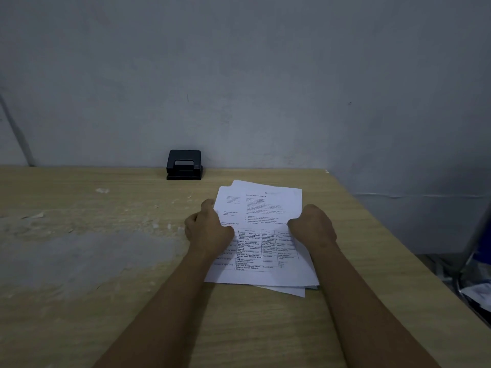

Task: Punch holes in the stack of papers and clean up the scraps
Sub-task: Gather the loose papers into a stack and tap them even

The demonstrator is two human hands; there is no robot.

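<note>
A loose stack of printed white papers [261, 208] lies on the wooden table [106, 301], its sheets fanned out unevenly. My left hand [208, 227] grips the stack's left edge, fingers curled over it. On the right edge, my right hand [313, 225] holds the same stack. A black hole punch [184, 165] stands upright against the wall at the table's far edge, a little beyond and left of the papers, touched by neither hand.
Small pale scraps and flakes [102, 190] are scattered on the left part of the table, beside a worn greyish patch [79, 251]. The table's right edge [398, 248] runs diagonally; beyond it lies clutter on the floor [475, 290]. A grey wall [239, 75] backs the table.
</note>
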